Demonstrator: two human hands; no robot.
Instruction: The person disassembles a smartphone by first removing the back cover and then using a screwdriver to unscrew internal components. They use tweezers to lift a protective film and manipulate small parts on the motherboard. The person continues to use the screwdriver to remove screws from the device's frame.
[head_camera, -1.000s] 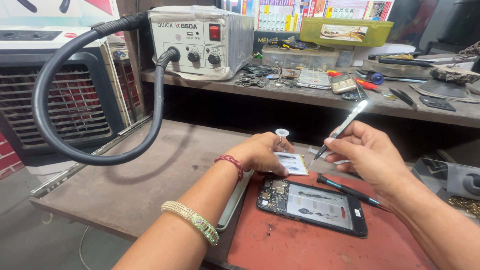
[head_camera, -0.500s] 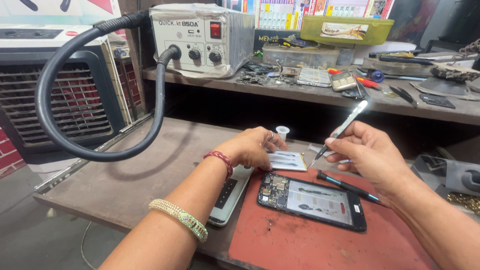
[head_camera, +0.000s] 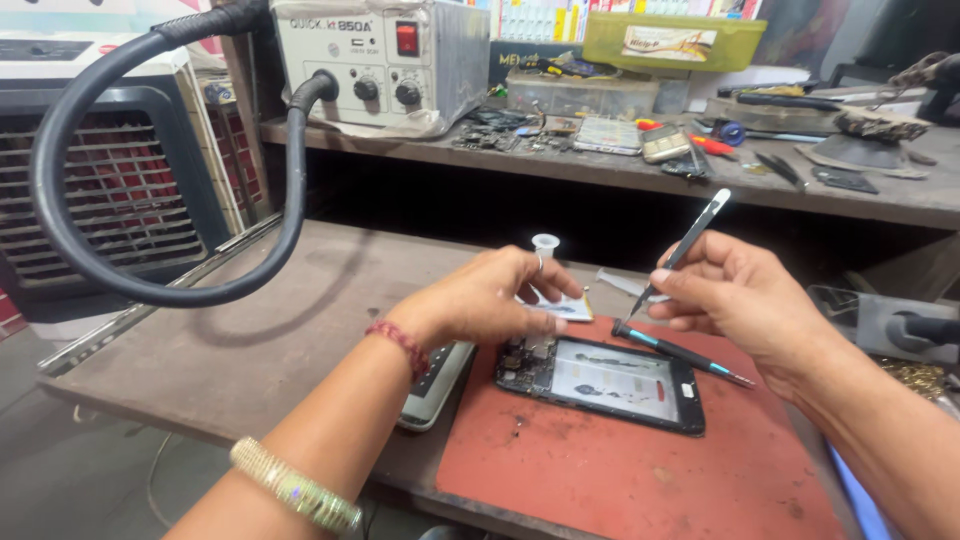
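An opened black phone (head_camera: 600, 382) lies on a red work mat (head_camera: 640, 470), its inner parts facing up. My left hand (head_camera: 490, 296) hovers over the phone's upper left end, fingertips pinching a small white flat part (head_camera: 565, 308) by it. My right hand (head_camera: 740, 295) holds slim metal tweezers (head_camera: 685, 245) like a pen, tip pointing down toward the phone's top edge. A teal-and-black screwdriver (head_camera: 680, 352) lies on the mat just under my right hand.
A grey hot-air station (head_camera: 385, 65) stands on the rear shelf, its thick black hose (head_camera: 130, 180) looping left. The shelf carries several tools, phone parts and a green tray (head_camera: 675, 40). A grey device (head_camera: 432, 385) sits left of the mat. A small white cup (head_camera: 545, 243) stands behind.
My left hand has slid slightly right and closer to the phone's top end with the white part. My right hand and the tweezers have stayed almost still.
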